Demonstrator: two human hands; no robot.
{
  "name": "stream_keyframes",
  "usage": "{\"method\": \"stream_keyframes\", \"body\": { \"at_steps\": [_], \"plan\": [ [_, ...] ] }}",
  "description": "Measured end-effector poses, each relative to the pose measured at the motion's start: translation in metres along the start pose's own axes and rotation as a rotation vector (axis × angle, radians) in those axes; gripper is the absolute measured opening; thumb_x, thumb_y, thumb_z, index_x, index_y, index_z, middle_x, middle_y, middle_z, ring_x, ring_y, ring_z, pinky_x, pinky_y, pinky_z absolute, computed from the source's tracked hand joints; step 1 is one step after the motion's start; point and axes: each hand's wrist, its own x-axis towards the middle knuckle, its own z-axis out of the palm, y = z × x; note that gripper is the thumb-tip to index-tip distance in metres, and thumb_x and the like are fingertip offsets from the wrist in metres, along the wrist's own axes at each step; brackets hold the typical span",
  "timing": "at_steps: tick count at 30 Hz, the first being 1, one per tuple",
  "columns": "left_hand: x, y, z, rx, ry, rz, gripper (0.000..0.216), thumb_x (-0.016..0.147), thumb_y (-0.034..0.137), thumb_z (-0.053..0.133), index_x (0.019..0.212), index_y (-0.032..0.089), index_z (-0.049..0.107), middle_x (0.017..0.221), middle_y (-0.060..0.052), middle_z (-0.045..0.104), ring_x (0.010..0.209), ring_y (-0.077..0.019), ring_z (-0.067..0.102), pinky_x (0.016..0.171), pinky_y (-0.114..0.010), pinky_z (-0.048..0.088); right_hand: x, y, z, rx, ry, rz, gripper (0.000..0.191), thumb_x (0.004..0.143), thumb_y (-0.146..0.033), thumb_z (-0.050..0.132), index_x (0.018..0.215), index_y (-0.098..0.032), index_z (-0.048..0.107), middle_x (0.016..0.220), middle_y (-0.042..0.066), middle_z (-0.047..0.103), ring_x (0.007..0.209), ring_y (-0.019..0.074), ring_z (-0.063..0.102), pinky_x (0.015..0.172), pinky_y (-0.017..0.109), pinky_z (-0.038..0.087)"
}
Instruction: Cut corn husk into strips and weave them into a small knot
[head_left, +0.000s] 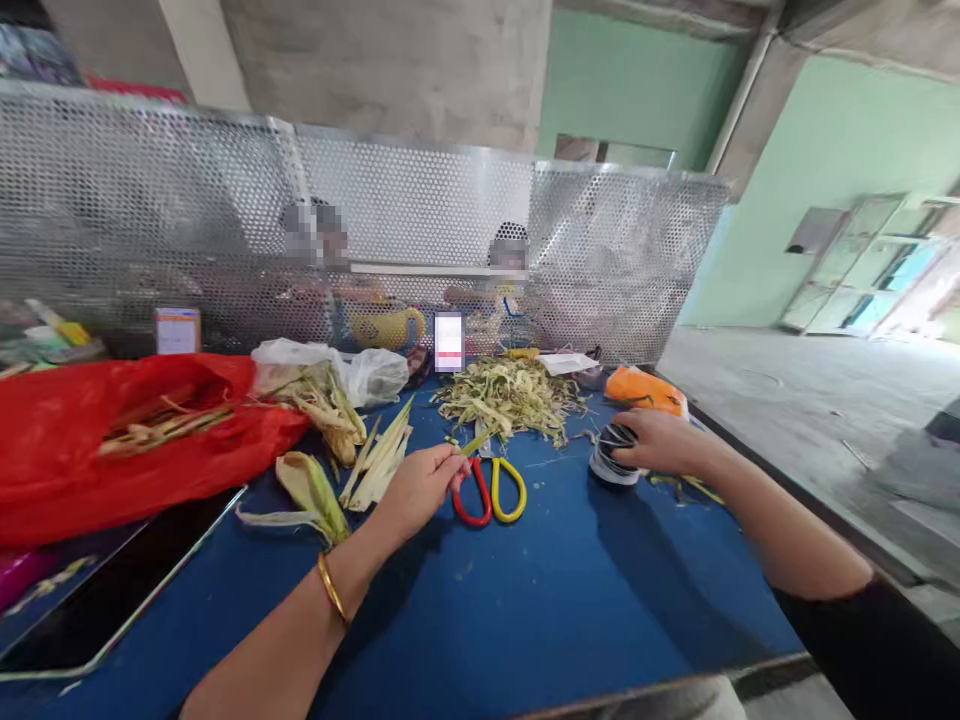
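My left hand (420, 487), with a gold bangle at the wrist, pinches a narrow greenish strip of corn husk (478, 442). Just right of its fingertips lie scissors (510, 492) with one red and one yellow handle, flat on the blue tabletop (540, 590). My right hand (664, 440) is closed over a spool of dark thread (613, 468), its fingers curled on the top and near side. Left of my left hand are flat pale husk pieces (384, 468) and a folded green husk (311, 490). A heap of shredded husk (514, 395) lies beyond the scissors.
A red plastic bag (127, 440) and a dark tablet-like panel (127, 580) occupy the left. An orange packet (646, 388) sits behind my right hand. A perforated metal screen (420, 200) spans the back, with people visible behind it.
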Motion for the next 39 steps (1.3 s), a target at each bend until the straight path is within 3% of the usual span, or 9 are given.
{"method": "stream_keyframes", "body": {
  "at_steps": [5,9,12,15,19,23,28,34,39],
  "plan": [
    [-0.002,0.001,0.001,0.002,-0.005,-0.010,0.028,0.082,0.039,0.041,0.071,0.018,0.056,0.054,0.004,0.051,0.045,-0.0109,0.041,0.050,-0.024,0.032,0.002,0.014,0.000,-0.017,-0.027,0.048,0.051,0.081,-0.035,0.053,0.125,-0.011,0.058,0.122,0.018,0.062,0.109,0.0321,0.059,0.085,0.037,0.042],
    [-0.003,0.001,0.003,-0.003,-0.020,-0.026,0.028,0.083,0.039,0.041,0.072,0.019,0.055,0.055,0.004,0.051,0.046,-0.0110,0.041,0.049,-0.023,0.032,0.004,-0.006,0.012,-0.139,0.142,-0.023,0.043,0.082,-0.036,0.059,0.119,-0.015,0.062,0.123,0.016,0.061,0.109,0.0311,0.057,0.086,0.038,0.039],
    [-0.003,0.000,0.003,0.027,-0.029,-0.003,0.029,0.085,0.040,0.041,0.071,0.019,0.055,0.056,0.004,0.052,0.047,-0.0108,0.042,0.049,-0.023,0.031,0.011,-0.031,0.027,-0.336,0.247,-0.161,0.018,0.084,-0.019,0.058,0.096,-0.015,0.070,0.104,0.014,0.067,0.098,0.0279,0.058,0.078,0.036,0.035],
    [-0.004,0.001,0.002,0.026,-0.031,-0.002,0.028,0.085,0.038,0.041,0.071,0.018,0.056,0.057,0.004,0.053,0.046,-0.0103,0.042,0.049,-0.022,0.032,0.019,-0.046,0.041,-0.370,0.241,-0.198,0.017,0.083,-0.011,0.056,0.074,-0.012,0.070,0.081,0.015,0.067,0.089,0.0276,0.056,0.072,0.037,0.031],
    [-0.005,0.003,0.001,-0.013,-0.027,-0.022,0.027,0.085,0.037,0.042,0.072,0.018,0.056,0.056,0.004,0.053,0.045,-0.0096,0.042,0.048,-0.022,0.033,0.019,-0.048,0.052,-0.372,0.266,-0.252,0.016,0.086,-0.012,0.055,0.078,-0.012,0.068,0.079,0.013,0.067,0.084,0.0259,0.055,0.071,0.037,0.029],
    [-0.007,0.007,0.003,-0.068,-0.045,-0.053,0.024,0.083,0.032,0.044,0.069,0.018,0.056,0.054,0.004,0.052,0.042,-0.0078,0.042,0.046,-0.020,0.031,0.005,-0.044,0.064,-0.309,0.336,-0.326,0.014,0.089,-0.012,0.052,0.084,-0.015,0.064,0.078,0.008,0.064,0.074,0.0211,0.053,0.070,0.035,0.027],
    [-0.011,0.009,0.008,-0.251,-0.124,-0.225,0.020,0.081,0.033,0.048,0.071,0.018,0.056,0.055,0.004,0.052,0.041,-0.0082,0.044,0.038,-0.018,0.029,-0.012,-0.051,0.079,-0.151,0.498,-0.453,0.020,0.091,-0.009,0.046,0.078,-0.015,0.060,0.075,0.006,0.060,0.070,0.0182,0.048,0.067,0.032,0.027],
    [-0.012,0.013,0.009,-0.479,-0.179,-0.338,0.017,0.078,0.031,0.056,0.071,0.015,0.056,0.060,0.001,0.054,0.049,-0.0085,0.051,0.037,-0.016,0.027,-0.032,-0.088,0.075,0.000,0.589,-0.645,0.025,0.093,-0.009,0.037,0.079,-0.016,0.057,0.076,0.006,0.057,0.071,0.0181,0.044,0.068,0.032,0.029],
    [-0.014,0.013,0.014,-0.604,-0.295,-0.392,0.020,0.074,0.033,0.063,0.075,0.013,0.060,0.079,-0.005,0.063,0.068,-0.0122,0.062,0.038,-0.014,0.025,-0.042,-0.129,0.066,0.046,0.623,-0.773,0.024,0.094,-0.012,0.038,0.078,-0.017,0.055,0.075,0.005,0.056,0.069,0.0176,0.045,0.066,0.032,0.032]
  ]
}}
